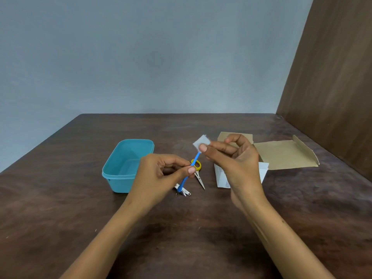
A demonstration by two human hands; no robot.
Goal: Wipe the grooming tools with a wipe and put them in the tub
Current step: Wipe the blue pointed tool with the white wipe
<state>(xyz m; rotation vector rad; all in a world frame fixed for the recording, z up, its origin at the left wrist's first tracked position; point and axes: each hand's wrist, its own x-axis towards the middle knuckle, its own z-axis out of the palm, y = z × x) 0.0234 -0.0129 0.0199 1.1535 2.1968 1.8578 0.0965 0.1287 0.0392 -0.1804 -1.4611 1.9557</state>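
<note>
My left hand (159,174) pinches a thin blue stick-like grooming tool (186,179) near its middle, held tilted above the table. My right hand (235,158) pinches a small white wipe (200,140) around the tool's upper tip. The teal plastic tub (112,170) stands open to the left of my hands, with nothing visible inside. Small scissors with yellow handles (199,174) lie on the table under the tool. A small metal nail clipper (184,191) lies just below the tool's lower end.
An opened cardboard box (285,156) with its flap spread lies at the right, its white side (221,178) partly behind my right hand. A brown panel (332,77) stands along the table's right edge. The dark wooden table (60,208) ends at a grey wall.
</note>
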